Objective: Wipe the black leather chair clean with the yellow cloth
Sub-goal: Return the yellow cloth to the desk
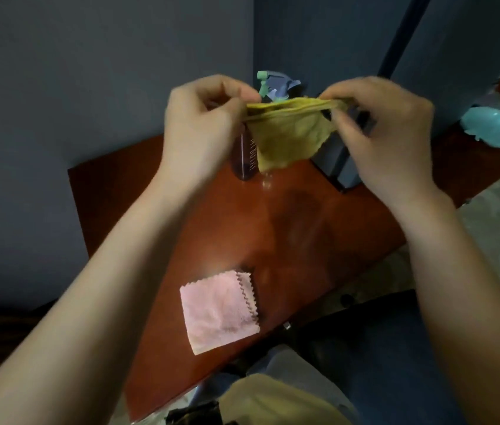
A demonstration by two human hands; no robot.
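Yellow cloth (288,133) hangs over the table (303,225), its top edge pinched by our left hand (202,124) and right hand (386,133); a loosened pinch could drop it onto the spray bottle (244,154).

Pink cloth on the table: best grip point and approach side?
Pinch the pink cloth at its zigzag-cut right edge, coming down from above on the right. It lies flat and folded on the table, so there is no bulk to wrap. At that edge the layers sit slightly offset, which likely gives a lip to catch.
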